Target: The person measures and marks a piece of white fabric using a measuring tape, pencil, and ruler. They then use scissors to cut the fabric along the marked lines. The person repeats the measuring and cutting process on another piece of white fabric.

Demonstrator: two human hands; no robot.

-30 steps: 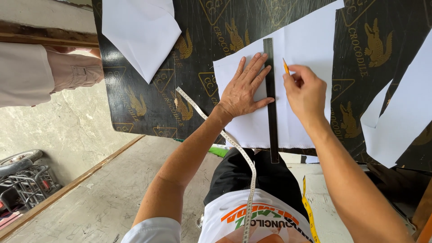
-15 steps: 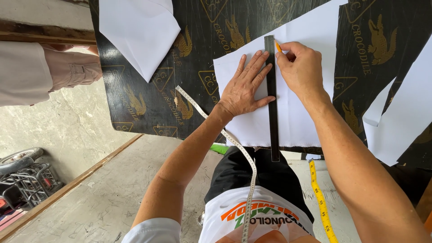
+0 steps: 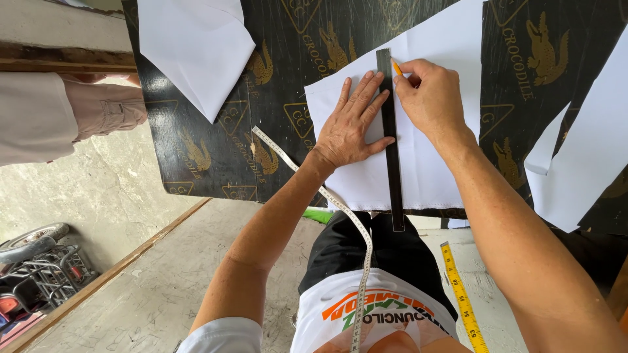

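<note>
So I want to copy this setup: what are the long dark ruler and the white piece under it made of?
The ruler looks like dark, matte metal or plastic: thin, rigid, straight-edged; which one is unclear. The white piece looks like woven fabric: a slightly frayed near edge, lying limp and flat.

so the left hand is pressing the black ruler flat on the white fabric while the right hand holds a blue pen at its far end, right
Not quite: the head view shows the right hand holding an orange pencil, not a blue pen. The rest stands: the left hand presses the black ruler flat on the white fabric.
</note>
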